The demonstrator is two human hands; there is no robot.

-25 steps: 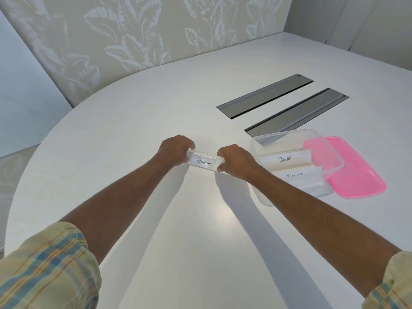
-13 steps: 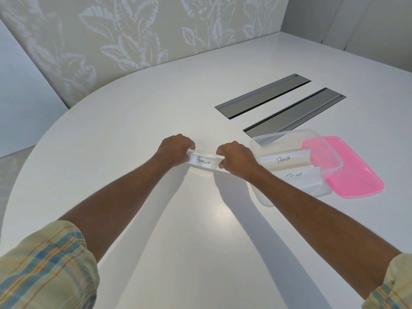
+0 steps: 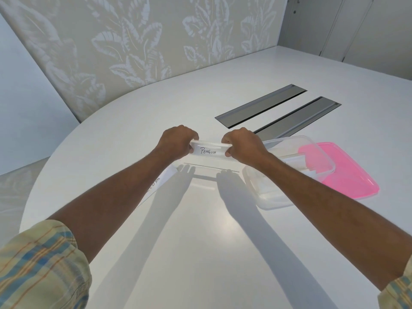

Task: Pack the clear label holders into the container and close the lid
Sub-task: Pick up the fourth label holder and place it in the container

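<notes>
Head view shows both hands closed on one clear plastic label holder with a white card reading PENGUIN point(image 3: 208, 150): the left hand point(image 3: 177, 140) pinches its left end, the right hand point(image 3: 242, 143) its right end, and it hangs level above the white desk point(image 3: 200, 241), its shadow lying below it. It sits just left of the clear rectangular plastic container point(image 3: 276, 198), not yet over the rim. To do this step well, I would keep the holder level, carry it right until it clears the near wall, then lower it lengthwise alongside the holders already inside point(image 3: 296, 162), so nothing rides up and blocks the lid. The container holds at least two carded holders, partly hidden by the right forearm. Another carded holder point(image 3: 158, 182) lies on the desk under the left forearm. The pink translucent lid point(image 3: 347, 175) rests flat beside the container's far right side.
</notes>
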